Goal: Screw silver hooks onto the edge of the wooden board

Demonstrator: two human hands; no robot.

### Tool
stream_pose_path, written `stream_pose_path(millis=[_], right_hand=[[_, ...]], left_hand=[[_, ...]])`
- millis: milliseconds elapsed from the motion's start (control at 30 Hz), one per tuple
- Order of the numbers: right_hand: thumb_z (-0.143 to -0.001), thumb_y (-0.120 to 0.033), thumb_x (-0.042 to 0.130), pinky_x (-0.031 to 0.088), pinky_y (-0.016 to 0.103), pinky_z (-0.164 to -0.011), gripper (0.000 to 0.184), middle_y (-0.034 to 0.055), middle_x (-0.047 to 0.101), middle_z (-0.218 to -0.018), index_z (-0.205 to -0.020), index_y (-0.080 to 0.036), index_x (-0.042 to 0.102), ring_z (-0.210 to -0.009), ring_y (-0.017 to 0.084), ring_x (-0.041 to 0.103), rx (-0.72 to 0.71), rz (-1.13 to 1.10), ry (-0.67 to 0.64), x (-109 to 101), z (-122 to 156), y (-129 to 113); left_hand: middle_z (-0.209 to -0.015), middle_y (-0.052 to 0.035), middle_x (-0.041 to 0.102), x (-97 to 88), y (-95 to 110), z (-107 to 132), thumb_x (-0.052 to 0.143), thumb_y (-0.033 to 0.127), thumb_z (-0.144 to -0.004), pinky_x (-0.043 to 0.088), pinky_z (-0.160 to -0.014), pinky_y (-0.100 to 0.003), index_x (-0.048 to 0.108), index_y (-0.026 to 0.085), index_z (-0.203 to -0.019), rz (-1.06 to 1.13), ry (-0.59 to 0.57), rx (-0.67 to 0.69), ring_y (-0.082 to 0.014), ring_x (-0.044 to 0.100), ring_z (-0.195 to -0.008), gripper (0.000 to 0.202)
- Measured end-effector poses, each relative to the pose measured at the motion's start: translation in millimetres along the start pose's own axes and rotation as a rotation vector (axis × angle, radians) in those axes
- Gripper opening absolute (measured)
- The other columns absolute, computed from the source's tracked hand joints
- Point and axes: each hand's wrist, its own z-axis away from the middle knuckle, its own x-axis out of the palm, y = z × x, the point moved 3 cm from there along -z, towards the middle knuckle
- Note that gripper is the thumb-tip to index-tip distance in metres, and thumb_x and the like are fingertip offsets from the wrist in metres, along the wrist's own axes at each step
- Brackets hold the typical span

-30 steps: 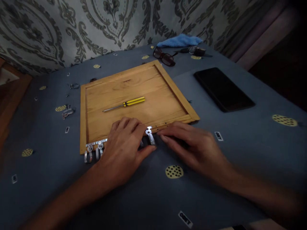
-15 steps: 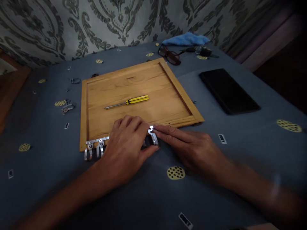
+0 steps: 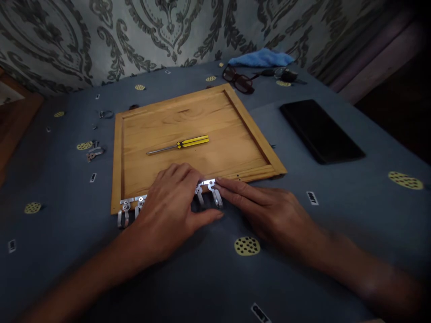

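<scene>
A metal hook rail (image 3: 209, 182) lies along the near edge of a framed wooden board (image 3: 188, 121), its several hooks hanging over the edge. My left hand (image 3: 173, 204) bends over the rail's middle, fingers hidden behind the knuckles and thumb stretched out to the right below the hooks. At the rail's right end, my right hand (image 3: 269, 208) presses its outstretched index and middle fingertips against the metal; its thumb is hidden. A yellow-handled screwdriver (image 3: 191, 141) rests on the board panel, pointing left.
Left of the board lie loose metal hooks (image 3: 94, 153) and a ring-shaped metal piece (image 3: 106, 114). A black tablet-like slab (image 3: 321, 130) lies to the right. Glasses (image 3: 239, 80), keys (image 3: 284, 73) and a blue cloth (image 3: 262, 57) are at the back, near the patterned wall.
My left hand has shifted slightly left along the rail, and its thumb has moved away from the right-end hook. More of the rail and another hook show between the hands.
</scene>
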Motion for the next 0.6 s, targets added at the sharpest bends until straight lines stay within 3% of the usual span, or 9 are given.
stream_pose_path(millis=[600], right_hand=[[-0.081,0.009,0.042,0.066,0.033,-0.081,0.067,0.01,0.065,-0.142,-0.139,-0.017,0.06,-0.101,0.022,0.077,0.0,0.026,-0.022,0.1,-1.1,0.2]], left_hand=[[-0.105,-0.0049,0.065,4.0,0.6,1.5,0.081,0.041,-0.08,0.047,-0.086,-0.044,0.064,0.02,-0.101,-0.062,0.014,0.033,-0.0277,0.058,-0.101,0.034]])
